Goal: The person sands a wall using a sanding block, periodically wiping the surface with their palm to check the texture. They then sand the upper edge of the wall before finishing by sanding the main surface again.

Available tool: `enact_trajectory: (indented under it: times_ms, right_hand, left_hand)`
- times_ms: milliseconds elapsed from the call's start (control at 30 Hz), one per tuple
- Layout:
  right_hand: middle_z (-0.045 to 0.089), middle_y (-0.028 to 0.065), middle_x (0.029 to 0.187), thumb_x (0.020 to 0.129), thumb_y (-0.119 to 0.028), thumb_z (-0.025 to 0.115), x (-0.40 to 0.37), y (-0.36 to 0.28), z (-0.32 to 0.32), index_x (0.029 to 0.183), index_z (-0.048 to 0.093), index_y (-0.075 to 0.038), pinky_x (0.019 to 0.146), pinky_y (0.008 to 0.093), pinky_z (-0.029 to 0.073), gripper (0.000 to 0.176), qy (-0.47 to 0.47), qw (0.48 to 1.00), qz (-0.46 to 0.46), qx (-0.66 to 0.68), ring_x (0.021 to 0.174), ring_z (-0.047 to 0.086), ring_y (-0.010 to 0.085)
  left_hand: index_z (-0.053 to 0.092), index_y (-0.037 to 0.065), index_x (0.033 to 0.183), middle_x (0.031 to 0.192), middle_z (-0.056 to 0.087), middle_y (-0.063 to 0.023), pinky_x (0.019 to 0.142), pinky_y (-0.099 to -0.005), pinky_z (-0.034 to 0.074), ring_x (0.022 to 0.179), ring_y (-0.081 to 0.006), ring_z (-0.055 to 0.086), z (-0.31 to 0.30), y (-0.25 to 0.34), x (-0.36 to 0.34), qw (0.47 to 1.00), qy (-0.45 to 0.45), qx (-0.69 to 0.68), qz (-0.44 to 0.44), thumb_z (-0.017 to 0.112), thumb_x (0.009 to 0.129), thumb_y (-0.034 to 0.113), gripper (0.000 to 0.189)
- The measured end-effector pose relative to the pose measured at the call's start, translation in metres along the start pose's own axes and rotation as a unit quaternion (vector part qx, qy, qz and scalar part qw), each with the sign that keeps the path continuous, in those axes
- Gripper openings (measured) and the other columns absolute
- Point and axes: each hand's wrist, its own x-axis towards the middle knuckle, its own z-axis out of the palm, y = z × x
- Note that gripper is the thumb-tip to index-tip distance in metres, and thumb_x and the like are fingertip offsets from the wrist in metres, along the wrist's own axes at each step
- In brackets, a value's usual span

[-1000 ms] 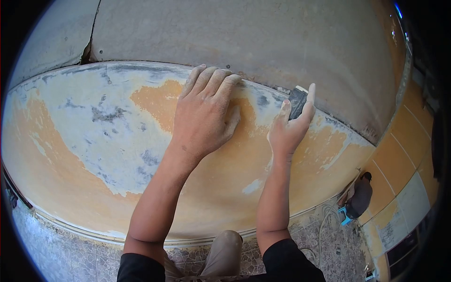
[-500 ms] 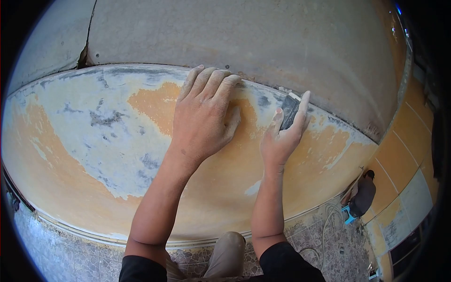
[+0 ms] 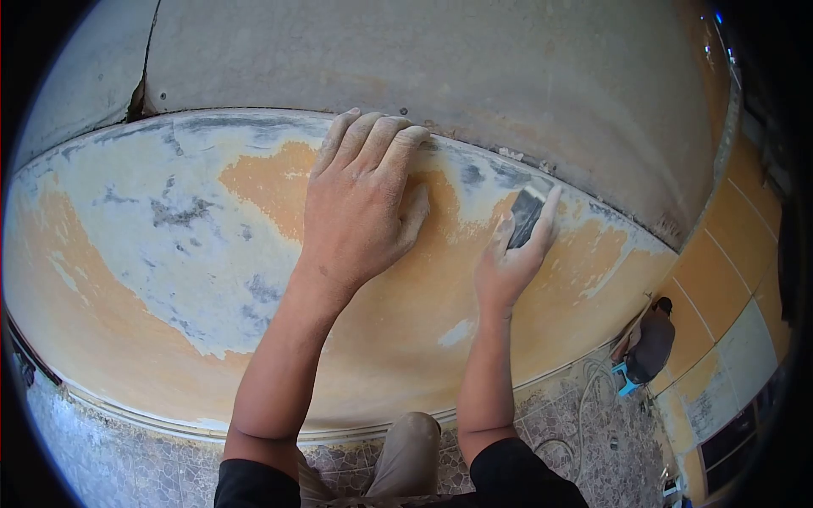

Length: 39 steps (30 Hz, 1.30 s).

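A curved panel (image 3: 398, 330) with orange paint, pale filler and grey patches spreads in front of me. My left hand (image 3: 360, 186), dusty white, lies on its upper part, with the fingertips bent at the top edge and the thumb apart; it holds no tool. Farther right, my right hand (image 3: 517, 254) grips a dark, rectangular sanding block (image 3: 527, 217) between thumb and fingers. The block rests against the panel just below the top edge, where its underside is hidden.
A large grey sheet (image 3: 440, 59) lies beyond the panel's edge, with a dark gap (image 3: 135, 102) at left. At right a person (image 3: 650, 343) sits on a blue stool (image 3: 625, 381). A hose (image 3: 582, 415) runs over the patterned floor (image 3: 339, 461).
My right hand has moved slightly down with the sanding block, away from the panel's top edge. My left hand keeps its place on the panel while the view shifts slightly.
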Motion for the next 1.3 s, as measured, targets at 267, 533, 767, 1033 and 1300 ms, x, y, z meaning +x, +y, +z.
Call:
enact_trajectory:
  times_ms: [267,533,767,1033,1300]
  right_hand:
    - [0.059,0.0265,0.133,0.097,0.006,0.059,0.013,0.013,-0.004,0.163,0.037,0.000,0.099,0.0459,0.050,0.069,-0.006,0.999,0.024,0.028,0.114,0.059,0.0406]
    - [0.055,0.0239,0.144,0.099,0.003,0.060,-0.068,0.005,-0.002,0.163,0.038,-0.002,0.108,0.0433,0.046,0.068,-0.058,0.998,0.019,0.031,0.125,0.057,0.0378]
    - [0.059,0.0282,0.131,0.096,0.006,0.059,0.021,0.006,-0.003,0.163,0.038,0.002,0.097,0.0459,0.052,0.070,-0.012,0.999,-0.026,0.029,0.114,0.060,0.0425]
    - [0.057,0.0280,0.136,0.100,0.002,0.059,-0.085,0.023,-0.012,0.164,0.034,0.002,0.104,0.0472,0.047,0.069,-0.035,0.998,0.053,0.017,0.120,0.057,0.0428]
    - [0.056,0.0278,0.140,0.099,0.001,0.061,0.031,0.024,-0.011,0.163,0.034,0.005,0.108,0.0479,0.044,0.069,0.001,1.000,0.001,-0.011,0.121,0.056,0.0429]
  left_hand:
    - [0.063,0.010,0.127,0.125,0.065,-0.0088,0.119,-0.0497,0.040,0.123,-0.0328,0.059,-0.002,0.000,0.000,1.000,-0.002,-0.013,-0.005,0.077,0.079,0.010,0.050]
    - [0.062,0.010,0.127,0.125,0.066,-0.0094,0.119,-0.0495,0.040,0.123,-0.0335,0.059,0.000,0.002,0.000,1.000,-0.002,-0.016,-0.018,0.076,0.079,0.009,0.050]
    - [0.062,0.010,0.127,0.125,0.065,-0.0097,0.120,-0.0502,0.039,0.124,-0.0335,0.059,-0.001,0.001,0.000,1.000,-0.003,-0.013,-0.005,0.076,0.078,0.009,0.051]
    - [0.062,0.010,0.129,0.127,0.065,-0.0097,0.121,-0.0507,0.039,0.126,-0.0333,0.058,0.000,0.000,0.000,1.000,-0.004,-0.011,-0.010,0.077,0.079,0.010,0.052]
    - [0.063,0.010,0.129,0.128,0.065,-0.0093,0.121,-0.0507,0.038,0.127,-0.0335,0.058,0.000,0.003,0.000,1.000,-0.003,0.000,-0.015,0.077,0.080,0.010,0.051]
